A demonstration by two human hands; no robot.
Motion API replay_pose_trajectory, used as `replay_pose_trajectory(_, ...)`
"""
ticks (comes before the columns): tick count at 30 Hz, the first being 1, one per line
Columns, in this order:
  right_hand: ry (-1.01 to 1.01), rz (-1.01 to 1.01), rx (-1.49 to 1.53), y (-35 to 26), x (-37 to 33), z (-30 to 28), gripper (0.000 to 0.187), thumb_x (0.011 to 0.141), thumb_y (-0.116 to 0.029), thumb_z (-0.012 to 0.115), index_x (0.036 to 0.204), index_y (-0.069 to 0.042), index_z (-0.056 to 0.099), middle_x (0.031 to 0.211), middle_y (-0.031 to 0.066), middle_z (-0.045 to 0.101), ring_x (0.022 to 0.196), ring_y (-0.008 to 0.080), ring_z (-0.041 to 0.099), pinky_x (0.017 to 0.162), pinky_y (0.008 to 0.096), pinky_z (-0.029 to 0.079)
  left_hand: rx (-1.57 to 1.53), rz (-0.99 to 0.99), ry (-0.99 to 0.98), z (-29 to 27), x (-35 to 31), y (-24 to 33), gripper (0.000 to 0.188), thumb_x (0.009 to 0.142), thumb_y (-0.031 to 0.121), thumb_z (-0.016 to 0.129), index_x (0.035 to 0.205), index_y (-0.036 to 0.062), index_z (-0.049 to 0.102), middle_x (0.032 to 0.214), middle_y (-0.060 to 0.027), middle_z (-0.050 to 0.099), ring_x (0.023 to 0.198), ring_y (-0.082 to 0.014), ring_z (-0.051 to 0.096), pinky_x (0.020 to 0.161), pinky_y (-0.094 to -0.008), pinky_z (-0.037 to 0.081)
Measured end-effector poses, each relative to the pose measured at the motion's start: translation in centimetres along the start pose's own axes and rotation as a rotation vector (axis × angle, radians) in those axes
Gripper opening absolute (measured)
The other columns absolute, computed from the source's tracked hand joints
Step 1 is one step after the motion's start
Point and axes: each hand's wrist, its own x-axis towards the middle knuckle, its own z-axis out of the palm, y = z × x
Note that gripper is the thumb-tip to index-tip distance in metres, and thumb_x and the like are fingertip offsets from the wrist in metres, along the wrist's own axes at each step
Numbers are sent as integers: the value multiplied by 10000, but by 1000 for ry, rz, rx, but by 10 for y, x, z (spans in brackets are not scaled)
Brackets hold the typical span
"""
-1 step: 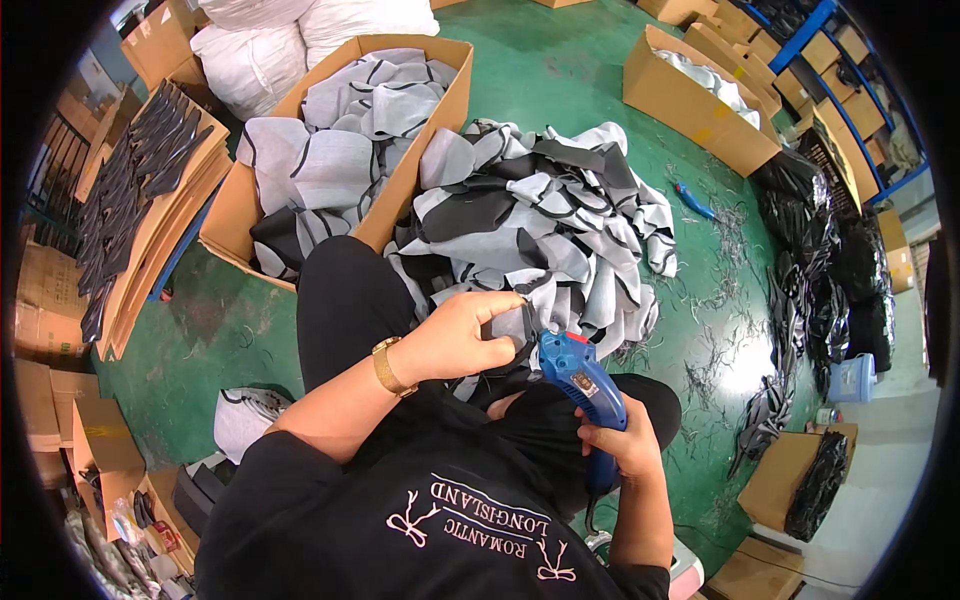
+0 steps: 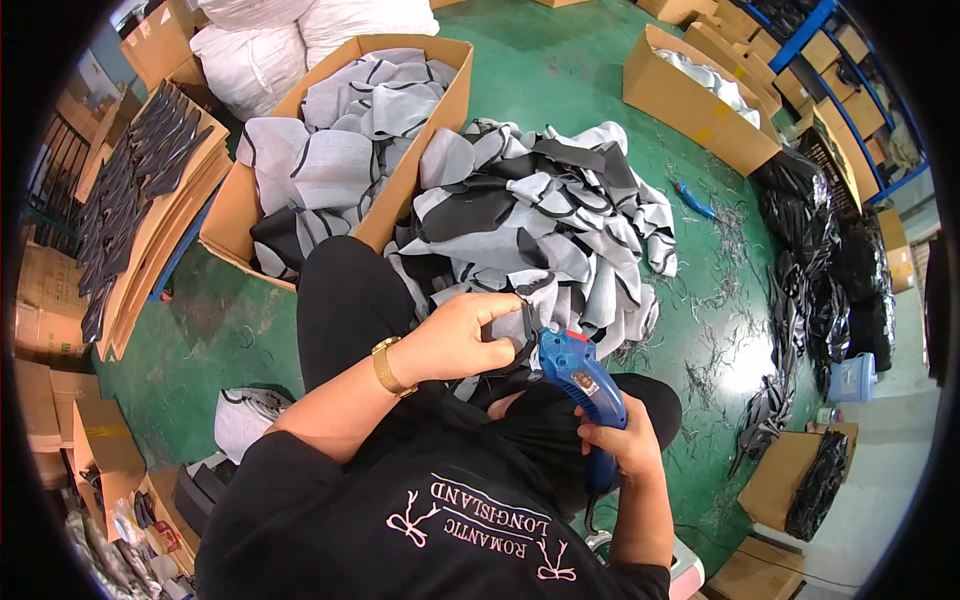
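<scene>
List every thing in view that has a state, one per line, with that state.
left hand: pinching a grey and black fabric piece
right hand: gripping the blue tagging gun, tip at the piece
big cardboard box: open, filled with grey pieces
fabric pile: loose on the green floor
far cardboard box: open

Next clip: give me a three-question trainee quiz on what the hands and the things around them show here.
1. True or false: the right hand holds a blue tagging gun.
2. What does the left hand pinch? A) a grey and black fabric piece B) a white sack C) a cardboard flap
3. What container, full of grey pieces, stands left of the fabric pile on the floor?

Key: 1 true; 2 A; 3 an open cardboard box.
</scene>
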Motion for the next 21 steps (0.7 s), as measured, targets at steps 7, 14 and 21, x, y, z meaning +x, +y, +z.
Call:
replay_pose_trajectory(7,44,-102,249,-8,27,16,306,675,-23,711,941,49,578,765,73,594,605,160,581,548,288,493,111,-9,12,9,-1,1,409,725,85,588,1120,-17,578,833,-66,613,620,-60,500,560,-234,434)
replay_pose_trajectory(14,362,-356,-283,-22,60,45,385,645,-96,764,975,11,599,790,40,625,718,108,576,675,264,477,-509,-152,48,48,-9,-19,362,871,165,656,1185,32,534,988,1,578,808,-46,526,694,-187,448)
replay_pose_trajectory(21,326,-390,-277,-23,51,50,382,643,-29,700,1010,15,605,841,60,650,739,117,601,707,267,488,-1262,-541,119,39,12,-25,260,921,333,564,1074,122,562,876,15,605,722,-119,580,682,-290,489)
